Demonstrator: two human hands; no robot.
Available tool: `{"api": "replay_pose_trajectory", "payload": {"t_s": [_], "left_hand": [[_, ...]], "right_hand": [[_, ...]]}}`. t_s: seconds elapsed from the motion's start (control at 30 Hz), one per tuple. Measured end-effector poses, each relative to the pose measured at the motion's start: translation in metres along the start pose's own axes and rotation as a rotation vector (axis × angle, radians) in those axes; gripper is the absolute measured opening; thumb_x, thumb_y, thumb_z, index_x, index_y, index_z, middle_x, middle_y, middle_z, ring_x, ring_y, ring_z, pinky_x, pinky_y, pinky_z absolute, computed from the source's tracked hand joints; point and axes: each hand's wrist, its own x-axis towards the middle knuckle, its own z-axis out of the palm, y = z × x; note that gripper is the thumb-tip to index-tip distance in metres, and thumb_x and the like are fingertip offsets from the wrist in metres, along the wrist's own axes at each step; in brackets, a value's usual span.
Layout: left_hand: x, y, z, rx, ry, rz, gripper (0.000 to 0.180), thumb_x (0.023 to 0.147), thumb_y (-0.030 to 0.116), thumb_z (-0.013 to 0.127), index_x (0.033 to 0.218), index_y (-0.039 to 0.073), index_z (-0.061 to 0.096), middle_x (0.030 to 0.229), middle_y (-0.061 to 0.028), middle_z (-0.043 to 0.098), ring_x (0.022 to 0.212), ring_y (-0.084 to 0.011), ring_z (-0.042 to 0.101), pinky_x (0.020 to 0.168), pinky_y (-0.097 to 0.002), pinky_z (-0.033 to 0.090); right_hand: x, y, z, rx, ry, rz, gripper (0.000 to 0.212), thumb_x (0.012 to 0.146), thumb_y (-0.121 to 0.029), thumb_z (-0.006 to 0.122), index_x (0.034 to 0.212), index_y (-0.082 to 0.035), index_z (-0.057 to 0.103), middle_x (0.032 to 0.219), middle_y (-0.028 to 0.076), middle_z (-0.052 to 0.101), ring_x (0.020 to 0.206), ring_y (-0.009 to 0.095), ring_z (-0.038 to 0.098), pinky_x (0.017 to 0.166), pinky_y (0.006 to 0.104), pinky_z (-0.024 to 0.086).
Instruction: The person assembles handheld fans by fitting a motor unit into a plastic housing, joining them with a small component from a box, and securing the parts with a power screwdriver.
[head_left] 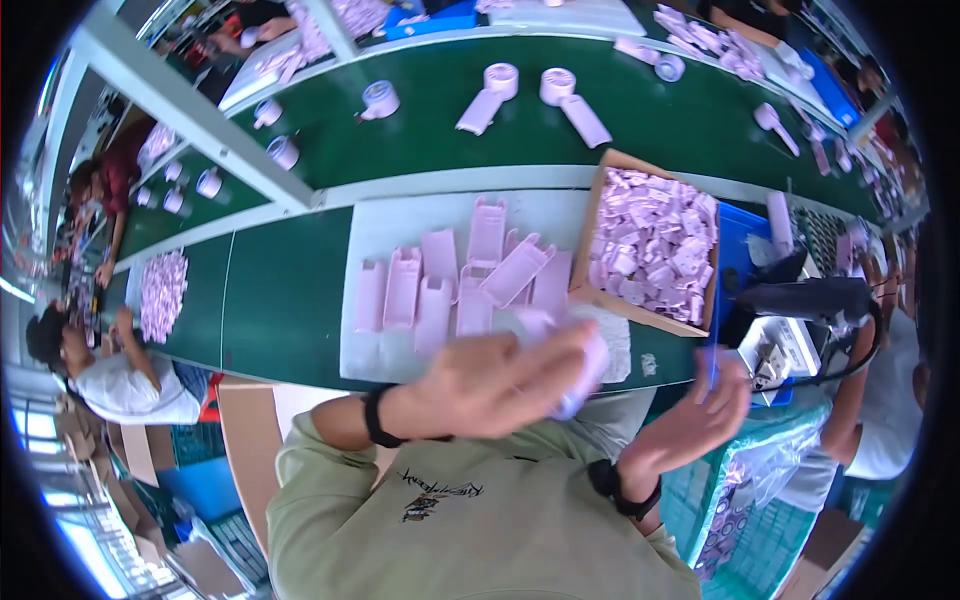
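The shells (488, 232) are pale pink with a touch of lilac, and the blurred piece (592, 370) has a similar colour, with a more bluish tone at its lower end. Under the shells, the mat (400, 215) is greyish white, and the surface (285, 290) is dark green. The box (645, 318) is plain brown; the small parts (650, 245) inside it are also pink. The tray (733, 228) is strong blue. The shirt (350, 530) is pale olive green with a dark print, and both wristbands (376, 418) are black.
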Motion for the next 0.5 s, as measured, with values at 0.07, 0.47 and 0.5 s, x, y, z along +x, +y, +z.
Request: {"api": "replay_pose_trajectory", "payload": {"t_s": [0.07,0.47,0.5], "left_hand": [[-0.002,0.022,0.001,0.006,-0.016,0.007,0.038,0.078,0.016,0.068,0.113,0.003,0.06,0.128,-0.0104,0.061,0.056,-0.0068,0.049,0.049,-0.0198,0.043],[-0.064,0.008,-0.042,-0.005,-0.542,-0.125,0.05,0.073,0.01,0.064,0.122,0.003,0.06,0.116,-0.0082,0.067,0.059,-0.0093,0.058,0.052,-0.0233,0.045],[-0.064,0.002,-0.051,-0.064,-0.618,-0.156,0.047,0.075,0.009,0.063,0.121,0.003,0.06,0.114,-0.0077,0.067,0.061,-0.0112,0.06,0.053,-0.0246,0.047]], "right_hand": [[-0.017,-0.011,0.011,0.271,-0.245,0.121,0.104,0.064,-0.026,0.09,0.143,0.0,0.027,0.137,0.02,0.042,0.122,0.03,0.051,0.101,0.0424,0.043],[0.003,-0.014,0.018,-0.024,-0.99,0.546,0.072,0.055,-0.018,0.09,0.119,0.001,0.06,0.107,0.014,0.068,0.097,0.022,0.067,0.088,0.033,0.052],[0.004,-0.012,0.019,-0.021,-1.001,0.511,0.072,0.055,-0.017,0.09,0.118,0.001,0.06,0.105,0.014,0.069,0.095,0.021,0.068,0.087,0.0328,0.052]]}}
